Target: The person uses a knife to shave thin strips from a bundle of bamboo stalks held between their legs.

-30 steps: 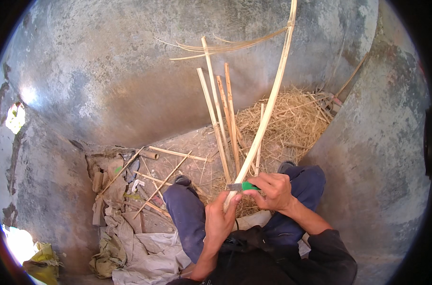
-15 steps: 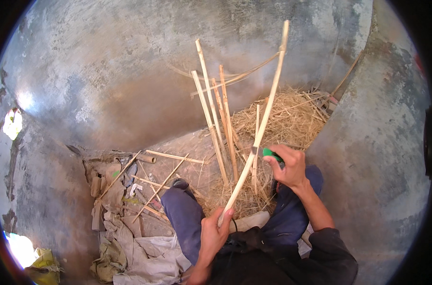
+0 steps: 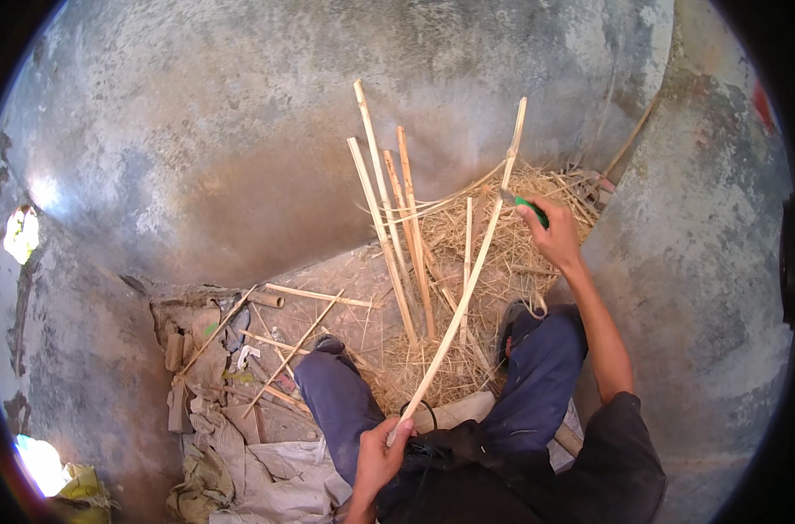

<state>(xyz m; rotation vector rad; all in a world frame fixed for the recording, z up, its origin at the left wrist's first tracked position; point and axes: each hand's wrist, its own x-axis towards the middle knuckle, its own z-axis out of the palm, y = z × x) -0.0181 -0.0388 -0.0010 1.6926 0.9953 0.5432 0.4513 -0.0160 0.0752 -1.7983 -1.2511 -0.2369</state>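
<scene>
My left hand (image 3: 383, 454) is closed around the lower end of a long pale split bamboo strip (image 3: 461, 307), close to my lap. The strip slants up and away to the right. Near its upper part, my right hand (image 3: 552, 231) grips a green-handled knife (image 3: 532, 211), whose short dark blade touches the strip. Thin shavings (image 3: 454, 199) trail leftward from the strip just above the blade. Beyond my knees, several bamboo sticks (image 3: 412, 236) stand upright, their tops near the wall.
Wood shavings (image 3: 537, 210) are heaped in the far corner, with more between my feet. Loose sticks (image 3: 300, 342) and scraps lie on the floor at left. Crumpled pale sacking (image 3: 284, 480) is spread beside my left leg. Grey walls (image 3: 240, 131) enclose the spot.
My right hand with the knife has moved up and away along the strip. The strip's top has dropped lower, and my left hand is slightly nearer my body.
</scene>
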